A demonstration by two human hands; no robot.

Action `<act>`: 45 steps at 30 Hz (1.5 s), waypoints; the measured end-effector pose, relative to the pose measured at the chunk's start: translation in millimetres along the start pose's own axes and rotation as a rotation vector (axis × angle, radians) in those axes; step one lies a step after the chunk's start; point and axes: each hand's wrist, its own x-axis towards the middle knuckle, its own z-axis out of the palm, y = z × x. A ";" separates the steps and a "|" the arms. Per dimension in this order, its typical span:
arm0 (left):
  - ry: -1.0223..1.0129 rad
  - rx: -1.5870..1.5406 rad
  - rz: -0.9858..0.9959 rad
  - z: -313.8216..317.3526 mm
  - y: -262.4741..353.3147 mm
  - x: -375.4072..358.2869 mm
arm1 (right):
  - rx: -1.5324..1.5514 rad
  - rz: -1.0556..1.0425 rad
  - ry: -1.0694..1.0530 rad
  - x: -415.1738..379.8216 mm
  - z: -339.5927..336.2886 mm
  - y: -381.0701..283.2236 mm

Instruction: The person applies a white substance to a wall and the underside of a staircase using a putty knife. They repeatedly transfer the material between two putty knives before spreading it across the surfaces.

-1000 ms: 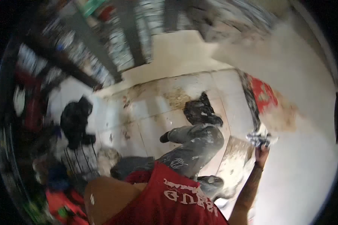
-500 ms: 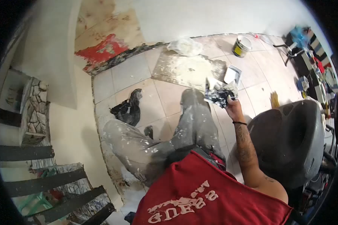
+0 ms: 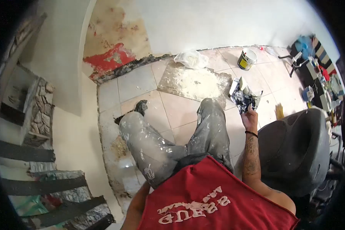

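Filler-smeared board (image 3: 168, 85): one, laid on floor tiles.
Right arm (image 3: 251, 153): stretched forward.
Bucket (image 3: 246, 61): one, stood upright near the wall.
Smeared flat tool (image 3: 244, 100): one, held right of the board, long axis pointed forward, slightly leftward.
Right hand (image 3: 250, 118): clamped on the tool's near end.
Left hand: hidden; state cannot be told.
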 end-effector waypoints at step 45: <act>1.049 -1.097 0.033 -336.3 30.1 -93.7 | -0.413 0.240 -0.417 15.7 246.4 124.9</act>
